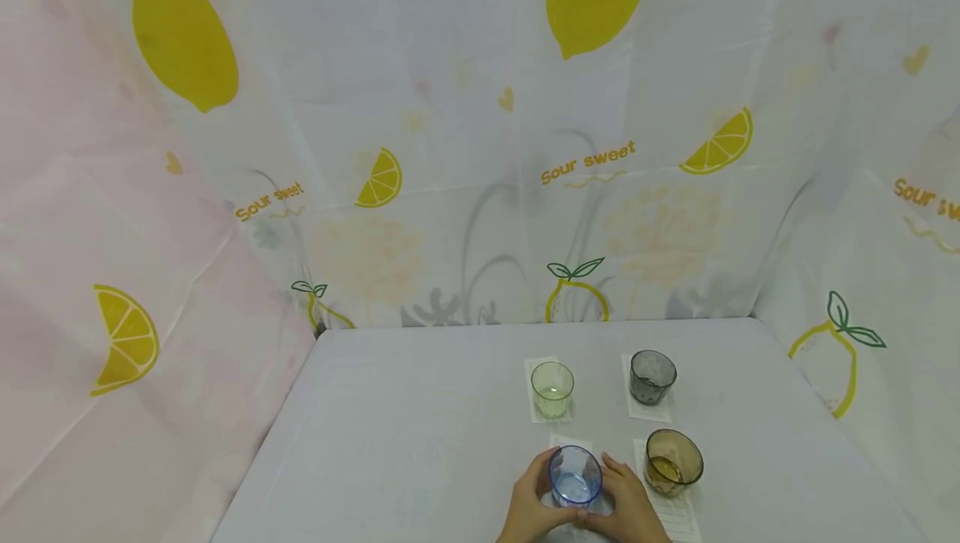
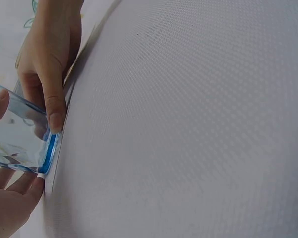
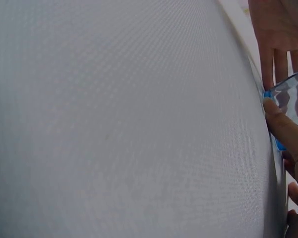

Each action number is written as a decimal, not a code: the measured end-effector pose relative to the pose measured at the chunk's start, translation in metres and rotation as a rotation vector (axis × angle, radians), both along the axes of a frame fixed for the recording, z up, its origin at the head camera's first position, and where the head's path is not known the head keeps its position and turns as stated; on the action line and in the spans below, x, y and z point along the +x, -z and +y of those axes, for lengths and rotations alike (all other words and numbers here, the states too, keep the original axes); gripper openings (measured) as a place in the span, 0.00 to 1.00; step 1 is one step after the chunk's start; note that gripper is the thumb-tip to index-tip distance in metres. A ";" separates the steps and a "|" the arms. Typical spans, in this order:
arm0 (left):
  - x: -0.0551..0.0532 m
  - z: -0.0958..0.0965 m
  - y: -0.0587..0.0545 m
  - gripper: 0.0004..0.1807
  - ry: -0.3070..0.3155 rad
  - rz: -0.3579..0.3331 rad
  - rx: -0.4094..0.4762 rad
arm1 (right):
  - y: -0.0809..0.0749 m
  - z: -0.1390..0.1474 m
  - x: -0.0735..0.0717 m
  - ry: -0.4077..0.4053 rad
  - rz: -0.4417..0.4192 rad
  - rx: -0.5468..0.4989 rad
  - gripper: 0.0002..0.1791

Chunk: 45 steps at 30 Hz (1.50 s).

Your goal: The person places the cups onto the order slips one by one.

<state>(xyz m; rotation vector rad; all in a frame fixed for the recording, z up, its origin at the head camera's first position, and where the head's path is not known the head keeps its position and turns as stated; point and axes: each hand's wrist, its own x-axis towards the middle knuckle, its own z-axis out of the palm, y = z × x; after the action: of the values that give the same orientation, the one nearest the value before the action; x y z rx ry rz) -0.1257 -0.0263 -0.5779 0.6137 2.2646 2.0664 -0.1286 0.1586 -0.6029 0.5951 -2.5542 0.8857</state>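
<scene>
A clear blue glass [image 1: 575,476] stands upright low in the head view, between both hands. My left hand [image 1: 531,507] curls round its left side, and my right hand [image 1: 630,505] curls round its right side. The thumbs come together at the front of the glass. In the left wrist view, the right hand's thumb [image 2: 54,106] lies along the glass near its thick blue base [image 2: 48,152]. From the right wrist, the right thumb [image 3: 283,124] shows against the blue base, with left-hand fingers [image 3: 280,64] on the far side.
A printed paper slip [image 1: 558,441] shows behind the blue glass. Farther back, a pale green glass [image 1: 552,389] and a grey glass [image 1: 652,376] stand on slips. An amber glass [image 1: 673,461] stands close by the right hand, on another slip [image 1: 678,518]. Lemon-print cloth [image 1: 465,151] walls the white table [image 1: 390,426].
</scene>
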 end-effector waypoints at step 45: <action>0.000 -0.005 0.003 0.42 0.025 -0.096 0.002 | -0.004 -0.001 0.001 -0.005 -0.068 0.029 0.36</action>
<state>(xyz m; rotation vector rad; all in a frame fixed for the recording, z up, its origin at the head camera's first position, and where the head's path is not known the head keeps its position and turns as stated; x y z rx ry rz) -0.1258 -0.0314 -0.5806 0.5285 2.1922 2.0403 -0.1271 0.1574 -0.5987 0.5892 -2.6313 0.8870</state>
